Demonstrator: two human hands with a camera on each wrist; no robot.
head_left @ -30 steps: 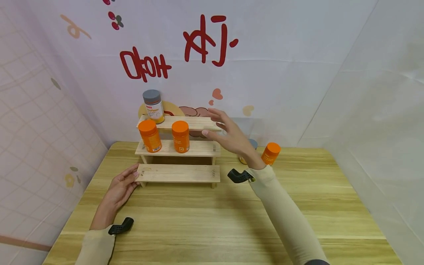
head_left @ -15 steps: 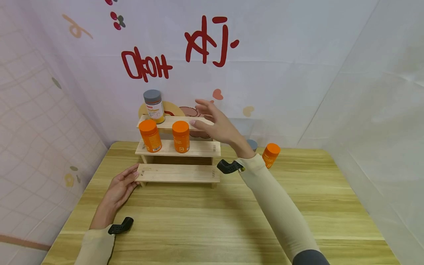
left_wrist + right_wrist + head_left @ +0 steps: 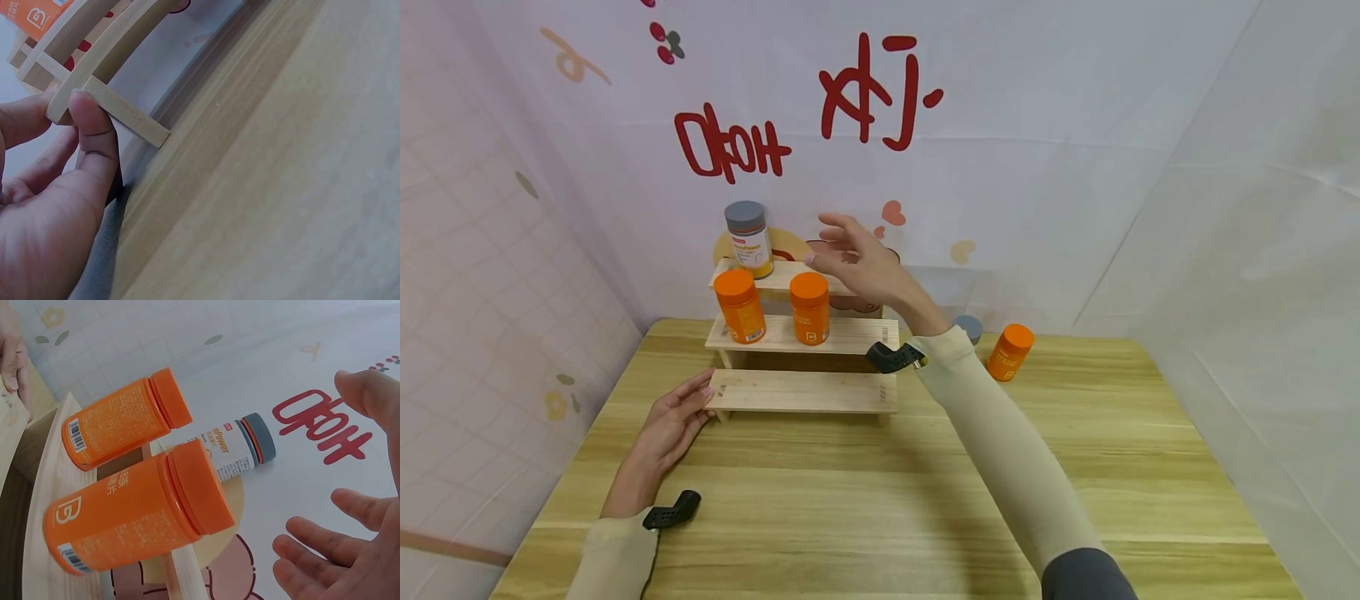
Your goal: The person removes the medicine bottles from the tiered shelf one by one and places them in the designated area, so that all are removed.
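A three-tier wooden shelf point(image 3: 805, 392) stands on the table. My left hand point(image 3: 672, 423) pinches the left end of its lowest board between thumb and fingers, plain in the left wrist view. On the middle tier are two orange-capped bottles, the left bottle point(image 3: 741, 308) and the right bottle point(image 3: 809, 310). A grey-capped bottle point(image 3: 749, 240) with a white label occupies the top tier's left end. My right hand point(image 3: 868, 265) hovers above the top tier, right of that bottle, with fingers spread and nothing held. In the right wrist view, its fingers point(image 3: 319, 550) are apart from the bottles.
Right of the shelf, another orange bottle point(image 3: 1011, 352) stands on the wooden table point(image 3: 1075, 467). Beside it a grey cap point(image 3: 970, 327) shows, its bottle mostly hidden behind my right forearm. A printed cloth backdrop point(image 3: 1037, 167) rises behind the table.
My right hand has moved left and slightly up above the top tier, toward the grey-capped bottle. My left hand stays on the lowest board, and the bottles have not moved.
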